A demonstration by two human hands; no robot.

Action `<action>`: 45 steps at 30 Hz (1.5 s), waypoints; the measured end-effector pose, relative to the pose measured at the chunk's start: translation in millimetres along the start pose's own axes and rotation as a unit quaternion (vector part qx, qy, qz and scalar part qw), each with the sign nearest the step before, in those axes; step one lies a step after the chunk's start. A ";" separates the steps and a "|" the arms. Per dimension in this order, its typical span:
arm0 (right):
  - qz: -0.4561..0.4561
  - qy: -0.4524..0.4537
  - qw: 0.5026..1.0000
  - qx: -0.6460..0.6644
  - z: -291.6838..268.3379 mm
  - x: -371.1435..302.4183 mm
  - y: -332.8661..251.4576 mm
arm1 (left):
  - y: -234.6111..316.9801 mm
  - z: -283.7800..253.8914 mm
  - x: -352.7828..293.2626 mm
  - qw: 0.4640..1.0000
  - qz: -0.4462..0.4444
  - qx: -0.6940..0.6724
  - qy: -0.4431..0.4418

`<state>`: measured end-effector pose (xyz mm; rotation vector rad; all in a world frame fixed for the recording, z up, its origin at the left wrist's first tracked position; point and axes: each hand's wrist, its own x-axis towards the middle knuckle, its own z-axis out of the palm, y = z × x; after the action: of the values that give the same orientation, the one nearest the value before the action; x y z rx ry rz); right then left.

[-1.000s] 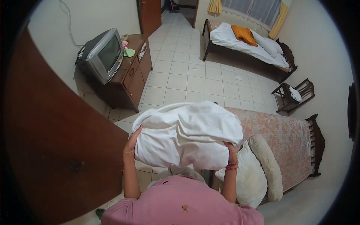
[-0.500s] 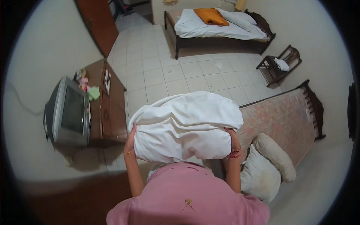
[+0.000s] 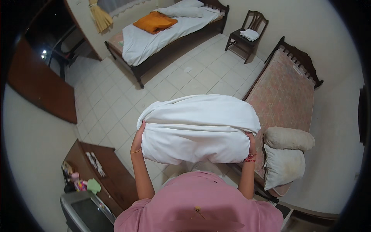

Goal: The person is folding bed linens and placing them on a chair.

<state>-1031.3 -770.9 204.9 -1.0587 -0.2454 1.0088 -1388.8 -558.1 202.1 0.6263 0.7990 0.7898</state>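
A bulky, bundled white sheet (image 3: 197, 133) is stretched out in front of my body, its top edge rounded and its front creased lengthwise. My left hand (image 3: 138, 139) grips its left end, with the thumb up on the cloth. At the right end my right hand (image 3: 251, 143) holds the bundle too, its fingers partly tucked into the folds. Whatever may lie inside the sheet is hidden. Close by on my right is a bed with a bare pinkish mattress (image 3: 284, 92); a pillow (image 3: 286, 164) and a bolster (image 3: 290, 138) lie on its near end.
Another bed with a white sheet (image 3: 174, 33) and a folded orange cloth (image 3: 154, 22) stands across the tiled floor (image 3: 177, 83). A wooden chair (image 3: 247, 38) holds a white cloth. At left are a brown cabinet (image 3: 112, 170), a television (image 3: 87, 210) and an open door (image 3: 42, 81).
My view has turned right, so the cabinet and television sit lower and the bare bed runs more straight ahead. Both hands keep their hold on the sheet, which looks smoother in front.
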 end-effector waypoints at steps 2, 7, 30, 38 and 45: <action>-0.010 0.035 0.998 0.048 -2.5 28.0 -2.6 | 18.5 21.0 41.5 0.999 -0.033 0.019 -0.025; -0.110 0.022 0.993 0.042 -7.5 115.3 -10.8 | 49.2 57.6 146.9 0.998 -0.028 0.026 -0.051; -0.190 0.215 0.953 0.097 21.0 416.8 -146.4 | 90.4 302.9 596.0 0.963 -0.162 0.058 -0.207; -0.231 0.299 0.922 0.086 -13.4 507.5 -214.5 | 83.1 445.5 715.1 0.928 -0.265 0.042 -0.260; -0.252 0.323 0.902 0.138 -54.2 596.4 -271.2 | 44.2 532.9 804.6 0.925 -0.258 0.056 -0.271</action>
<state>-514.1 -366.1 232.0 -0.9433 0.1650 0.1842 -609.8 13.0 222.3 0.6546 0.4592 0.0699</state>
